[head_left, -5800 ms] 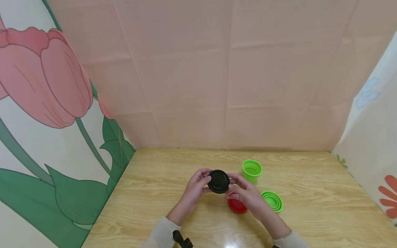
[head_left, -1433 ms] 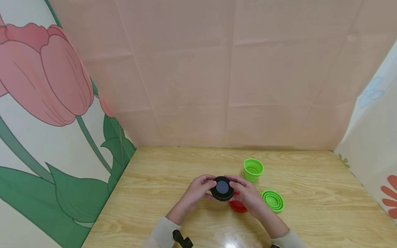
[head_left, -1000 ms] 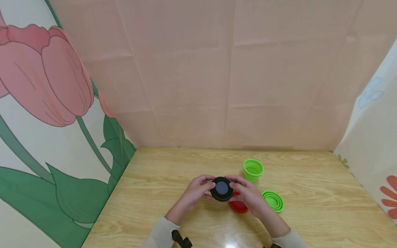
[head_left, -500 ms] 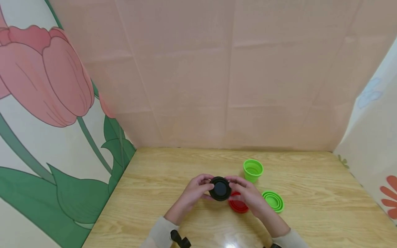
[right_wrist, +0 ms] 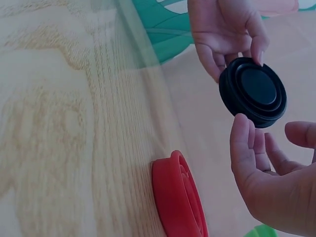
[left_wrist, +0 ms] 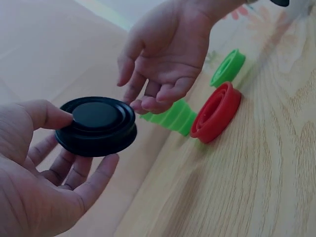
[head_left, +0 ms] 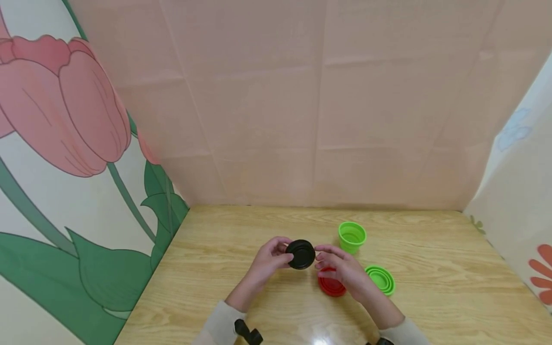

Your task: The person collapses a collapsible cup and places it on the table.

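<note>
A black collapsible cup (head_left: 301, 254), folded flat into a ringed disc, is held above the table in my left hand (head_left: 266, 261). In the left wrist view the thumb presses on the top of the black cup (left_wrist: 96, 123) while the fingers support it from below. My right hand (head_left: 342, 270) is just to the right of the disc, fingers loosely bent and holding nothing. The right wrist view has its fingertips right at the edge of the black cup (right_wrist: 254, 91). Beneath the right hand lies a red collapsed cup (head_left: 332, 285), partly covered by it.
Behind the right hand stands an expanded green cup (head_left: 351, 237). A flattened green cup (head_left: 380, 280) lies to the right of the red one. The wooden table (head_left: 207, 249) meets a plain pinkish backdrop (head_left: 267, 120) at its rear edge.
The black cup has tilted and shifted slightly up and left with the left hand. The right hand's fingers, earlier gripping its right edge, have let go. The other cups stay put.
</note>
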Demonstrator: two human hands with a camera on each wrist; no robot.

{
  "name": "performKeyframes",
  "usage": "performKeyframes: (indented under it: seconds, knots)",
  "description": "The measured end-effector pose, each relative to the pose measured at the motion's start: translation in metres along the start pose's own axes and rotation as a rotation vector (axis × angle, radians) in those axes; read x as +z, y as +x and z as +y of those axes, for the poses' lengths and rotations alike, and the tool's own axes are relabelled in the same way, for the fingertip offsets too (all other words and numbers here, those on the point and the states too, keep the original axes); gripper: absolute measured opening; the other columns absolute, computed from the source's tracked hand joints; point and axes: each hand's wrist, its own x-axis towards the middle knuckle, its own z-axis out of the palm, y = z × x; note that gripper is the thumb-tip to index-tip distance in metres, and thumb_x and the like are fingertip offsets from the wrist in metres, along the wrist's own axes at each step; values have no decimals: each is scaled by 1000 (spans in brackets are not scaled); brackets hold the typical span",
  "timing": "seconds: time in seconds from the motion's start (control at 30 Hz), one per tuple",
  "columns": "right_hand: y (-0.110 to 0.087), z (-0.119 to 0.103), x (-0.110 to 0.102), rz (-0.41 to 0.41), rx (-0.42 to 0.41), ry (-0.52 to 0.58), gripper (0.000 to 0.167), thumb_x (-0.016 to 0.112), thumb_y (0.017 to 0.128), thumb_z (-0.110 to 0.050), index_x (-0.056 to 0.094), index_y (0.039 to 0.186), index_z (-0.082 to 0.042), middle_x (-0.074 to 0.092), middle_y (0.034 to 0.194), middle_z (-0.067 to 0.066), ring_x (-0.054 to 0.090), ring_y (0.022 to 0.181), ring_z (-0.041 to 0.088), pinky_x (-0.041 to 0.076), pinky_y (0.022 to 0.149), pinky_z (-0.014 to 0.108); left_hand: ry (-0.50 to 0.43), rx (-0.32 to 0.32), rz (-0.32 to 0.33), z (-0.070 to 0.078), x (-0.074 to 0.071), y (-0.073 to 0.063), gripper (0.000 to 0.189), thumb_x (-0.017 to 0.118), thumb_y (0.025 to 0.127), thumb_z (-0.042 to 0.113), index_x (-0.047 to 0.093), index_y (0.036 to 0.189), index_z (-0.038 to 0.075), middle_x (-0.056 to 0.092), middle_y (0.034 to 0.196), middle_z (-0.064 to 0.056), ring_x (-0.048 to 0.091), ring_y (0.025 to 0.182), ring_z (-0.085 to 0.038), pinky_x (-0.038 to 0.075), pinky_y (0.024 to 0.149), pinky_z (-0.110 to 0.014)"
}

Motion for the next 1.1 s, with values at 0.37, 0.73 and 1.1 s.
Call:
performKeyframes:
  seconds: [0.37, 0.73, 1.1]
  knots:
    - [-1, -1, -2, -78, 63, 115, 25, 55, 105, -26, 56, 124, -10, 70, 105, 6, 70, 98, 23, 60, 89, 41, 202, 247, 0, 1, 3, -3, 28, 71, 89, -2, 68, 116, 5, 62, 110, -13, 58, 104, -21, 56, 95, -36]
    - [0, -2, -7, -160, 76, 123, 28, 45, 108, -35, 60, 119, -14, 73, 104, 4, 71, 96, 22, 60, 87, 38, 656, 592, -84, -2, 5, -10, 28, 74, 88, 0, 74, 105, 23, 58, 111, 3, 50, 109, -15, 50, 92, -35]
    - [0, -2, -7, -128, 71, 143, 28, 54, 105, -19, 52, 129, -4, 70, 111, 4, 71, 95, 18, 60, 87, 36, 961, 931, -158, -13, 4, -5, 32, 74, 82, -4, 77, 102, 21, 59, 108, 4, 51, 110, -15, 49, 96, -23]
